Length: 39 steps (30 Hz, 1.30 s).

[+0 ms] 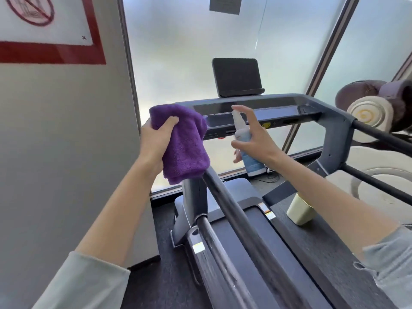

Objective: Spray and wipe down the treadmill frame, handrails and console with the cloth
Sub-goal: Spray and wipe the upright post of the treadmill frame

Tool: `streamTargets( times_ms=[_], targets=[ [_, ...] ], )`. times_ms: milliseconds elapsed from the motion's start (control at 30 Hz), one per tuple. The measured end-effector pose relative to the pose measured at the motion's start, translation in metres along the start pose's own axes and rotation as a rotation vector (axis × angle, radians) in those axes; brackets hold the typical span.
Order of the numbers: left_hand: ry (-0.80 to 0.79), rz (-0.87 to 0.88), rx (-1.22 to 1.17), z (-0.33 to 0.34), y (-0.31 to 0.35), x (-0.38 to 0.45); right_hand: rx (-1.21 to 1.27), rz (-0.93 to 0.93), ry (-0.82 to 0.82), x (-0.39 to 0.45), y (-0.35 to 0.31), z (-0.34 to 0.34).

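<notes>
My left hand [156, 141] grips a folded purple cloth [182, 143] at the top end of the treadmill's left handrail [240, 221], near the left corner of the console bar [278, 112]. My right hand [254, 137] holds a small white-and-blue spray bottle [248, 157] upright just right of the cloth, index finger raised above the nozzle. The dark console screen [236, 76] stands behind the bar. The grey frame upright [194, 201] drops below the cloth.
A grey wall panel with a red-bordered sign [51, 30] stands close on the left. Frosted glass fills the back. A pale green cup-like object [301, 210] sits by the treadmill belt [289, 253]. The right handrail [379, 137] and round cushioned furniture [370, 112] are at right.
</notes>
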<state>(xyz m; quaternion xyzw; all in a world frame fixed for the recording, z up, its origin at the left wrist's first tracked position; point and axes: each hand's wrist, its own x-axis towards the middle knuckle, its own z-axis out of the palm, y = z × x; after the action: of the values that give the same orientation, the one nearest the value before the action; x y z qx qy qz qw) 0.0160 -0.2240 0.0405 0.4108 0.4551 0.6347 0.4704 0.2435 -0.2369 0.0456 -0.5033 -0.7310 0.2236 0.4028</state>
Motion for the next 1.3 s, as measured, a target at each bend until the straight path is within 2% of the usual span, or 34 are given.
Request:
streamTargets(
  times_ms=[167,300,467,1000,1133,1300],
  targets=[
    [0.148,-0.009,0.039,-0.037,-0.024,-0.027,-0.028,0.076,-0.040,-0.030,0.011,0.001],
    [0.178,-0.105,0.039,-0.044,-0.046,-0.040,-0.052,0.127,-0.108,-0.039,0.016,0.015],
    [0.173,-0.249,-0.080,-0.040,-0.062,-0.055,-0.112,0.139,-0.112,-0.038,0.019,0.026],
    [0.253,-0.210,-0.044,-0.024,-0.070,-0.087,-0.344,0.065,-0.188,-0.029,0.033,0.031],
    [0.253,-0.214,-0.041,-0.023,-0.071,-0.089,-0.426,0.026,-0.110,-0.030,0.033,0.034],
    [0.248,-0.212,-0.054,-0.022,-0.072,-0.092,-0.460,0.025,-0.114,-0.031,0.030,0.034]
  ],
)
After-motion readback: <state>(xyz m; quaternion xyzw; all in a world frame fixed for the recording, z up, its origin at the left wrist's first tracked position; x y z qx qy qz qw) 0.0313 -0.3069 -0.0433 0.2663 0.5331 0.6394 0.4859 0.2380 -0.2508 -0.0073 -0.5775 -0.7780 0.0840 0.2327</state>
